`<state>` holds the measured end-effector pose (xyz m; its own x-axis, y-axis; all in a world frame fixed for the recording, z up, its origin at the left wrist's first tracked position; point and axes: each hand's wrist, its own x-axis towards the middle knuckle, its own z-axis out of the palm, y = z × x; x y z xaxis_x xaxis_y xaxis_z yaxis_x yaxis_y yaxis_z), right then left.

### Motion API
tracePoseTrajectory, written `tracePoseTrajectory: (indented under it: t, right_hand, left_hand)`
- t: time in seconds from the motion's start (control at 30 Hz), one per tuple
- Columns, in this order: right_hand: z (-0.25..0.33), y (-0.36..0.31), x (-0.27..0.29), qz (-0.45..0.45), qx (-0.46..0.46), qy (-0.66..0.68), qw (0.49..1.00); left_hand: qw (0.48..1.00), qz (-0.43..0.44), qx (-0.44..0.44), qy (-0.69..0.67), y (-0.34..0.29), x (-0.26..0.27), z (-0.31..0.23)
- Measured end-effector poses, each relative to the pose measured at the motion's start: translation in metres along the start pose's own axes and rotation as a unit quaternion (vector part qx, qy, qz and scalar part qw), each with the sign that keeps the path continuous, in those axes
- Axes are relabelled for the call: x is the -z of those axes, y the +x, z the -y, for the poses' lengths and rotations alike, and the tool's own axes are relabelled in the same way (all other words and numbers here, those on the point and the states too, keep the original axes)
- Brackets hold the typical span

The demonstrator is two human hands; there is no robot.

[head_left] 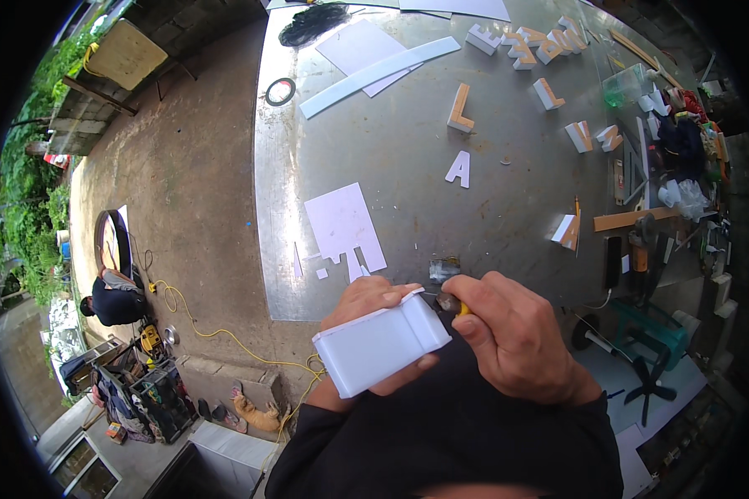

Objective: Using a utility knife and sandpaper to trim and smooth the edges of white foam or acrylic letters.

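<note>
My left hand [369,301] grips a white box-like block letter [373,349], its smooth wall facing me and a thin lip along its upper edge. Its thumb and fingers wrap both sides of it. Close to the letter's right end, my right hand [514,337] pinches a small tool [460,307] with a yellow part; most of it is hidden by the fingers, so its kind is unclear. Just beyond the hands lies a small clear packet [444,267]. A white sheet with cut-outs [346,220] rests on the metal table [408,158], and a flat white letter cut-out [458,169] lies farther off.
Several white-and-tan block letters [520,51] stand at the far right, one [460,109] nearer the middle. A long white strip [379,76] and a tape roll [280,91] lie far left. Tools and a phone [612,259] crowd the right. A person [116,297] crouches on the floor left.
</note>
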<state>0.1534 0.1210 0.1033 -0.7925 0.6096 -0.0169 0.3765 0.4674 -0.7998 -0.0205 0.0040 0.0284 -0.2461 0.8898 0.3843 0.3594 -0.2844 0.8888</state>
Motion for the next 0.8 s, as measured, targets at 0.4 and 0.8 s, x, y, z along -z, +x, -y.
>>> tracePoseTrajectory:
  t: [0.4, 0.8]
  right_hand:
    - [-0.002, 0.0, 0.0, 0.002, -0.009, -0.003, 1.0]
    - [-0.034, -0.011, 0.002, -0.036, -0.097, -0.011, 0.995]
  left_hand:
    - [1.0, 0.008, 0.002, 0.01, -0.001, 0.0, 0.002]
    - [0.992, -0.087, 0.01, -0.092, 0.003, 0.017, 0.001]
